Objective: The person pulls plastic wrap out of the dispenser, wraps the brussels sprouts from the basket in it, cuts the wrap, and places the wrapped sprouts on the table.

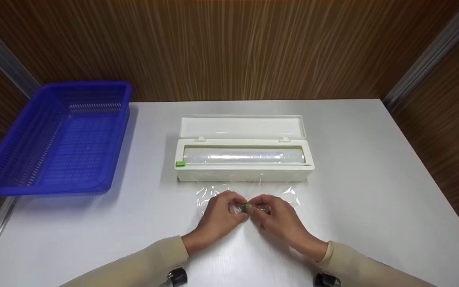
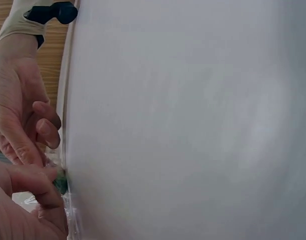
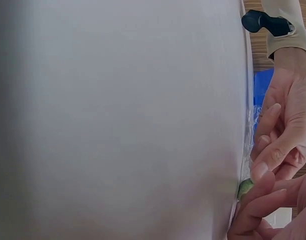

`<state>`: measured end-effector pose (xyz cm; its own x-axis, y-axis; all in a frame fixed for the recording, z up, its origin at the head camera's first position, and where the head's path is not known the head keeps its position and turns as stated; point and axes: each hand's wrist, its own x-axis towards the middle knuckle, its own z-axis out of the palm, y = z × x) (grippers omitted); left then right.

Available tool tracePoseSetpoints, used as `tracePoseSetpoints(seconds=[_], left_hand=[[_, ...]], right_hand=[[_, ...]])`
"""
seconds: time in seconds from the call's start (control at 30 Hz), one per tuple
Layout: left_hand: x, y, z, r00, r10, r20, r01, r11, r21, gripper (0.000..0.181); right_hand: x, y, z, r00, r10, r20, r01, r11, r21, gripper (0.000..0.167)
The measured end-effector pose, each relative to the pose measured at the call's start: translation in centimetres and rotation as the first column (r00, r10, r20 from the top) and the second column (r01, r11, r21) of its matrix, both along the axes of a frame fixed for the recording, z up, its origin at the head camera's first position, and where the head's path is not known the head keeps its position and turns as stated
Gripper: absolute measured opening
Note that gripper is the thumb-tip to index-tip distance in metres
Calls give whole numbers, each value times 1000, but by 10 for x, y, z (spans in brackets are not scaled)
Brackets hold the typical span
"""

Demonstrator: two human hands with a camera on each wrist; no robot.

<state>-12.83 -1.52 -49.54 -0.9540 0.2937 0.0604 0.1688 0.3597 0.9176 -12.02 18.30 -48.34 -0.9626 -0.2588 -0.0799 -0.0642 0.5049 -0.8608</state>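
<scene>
While your left hand (image 1: 218,215) and right hand (image 1: 281,219) pinch the small green lump (image 1: 246,207) between them, neither's nearer; clear film (image 1: 291,196) spreads sideways.

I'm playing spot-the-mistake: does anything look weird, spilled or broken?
Nothing looks spilled or broken. Only the clear film in front of the white box looks a bit odd: it's crinkled, not flat, around the left hand and right hand.

No text, label or number is legible
</scene>
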Motion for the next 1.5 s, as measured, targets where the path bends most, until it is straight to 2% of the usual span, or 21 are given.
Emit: tracePoseSetpoints(seconds=[0.1,0.17,0.23,0.33,0.43,0.53,0.77,0.97,1.13,1.3,1.5], left_hand=[[-1,1,0,999,0,-32,0,1000,-20,22],[-1,2,0,998,-7,-61,5,999,-37,21],[-1,2,0,996,-16,-93,10,998,-57,19],[-1,2,0,994,-21,-104,13,997,-75,16],[-1,3,1,994,-27,-108,17,995,-94,16],[0,3,4,995,-17,-99,6,995,-103,17],[1,4,8,993,14,-114,-27,994,-108,18],[1,3,7,1000,1,-30,-2,999,-50,29],[-1,2,4,1000,3,30,-2,999,-32,30],[-1,1,3,1000,6,7,-5,999,-35,24],[1,1,2,996,-7,-92,1,998,-68,15]], right_hand=[[3,0,1,999,-28,-26,29,999,46,17],[4,0,2,998,-60,-34,62,997,37,18],[5,-1,2,996,-83,-31,83,997,-8,22],[6,-1,1,997,-72,5,72,991,-114,31],[5,0,-1,999,-34,38,40,981,-191,32],[3,2,-4,998,-14,57,27,973,-228,28],[1,3,-6,998,-5,58,18,972,-234,28],[2,3,-4,999,4,38,5,971,-240,28],[2,4,-6,999,10,30,-3,971,-238,26],[2,5,-7,999,15,52,-1,969,-246,26],[4,3,-5,998,-35,59,47,978,-204,16]])
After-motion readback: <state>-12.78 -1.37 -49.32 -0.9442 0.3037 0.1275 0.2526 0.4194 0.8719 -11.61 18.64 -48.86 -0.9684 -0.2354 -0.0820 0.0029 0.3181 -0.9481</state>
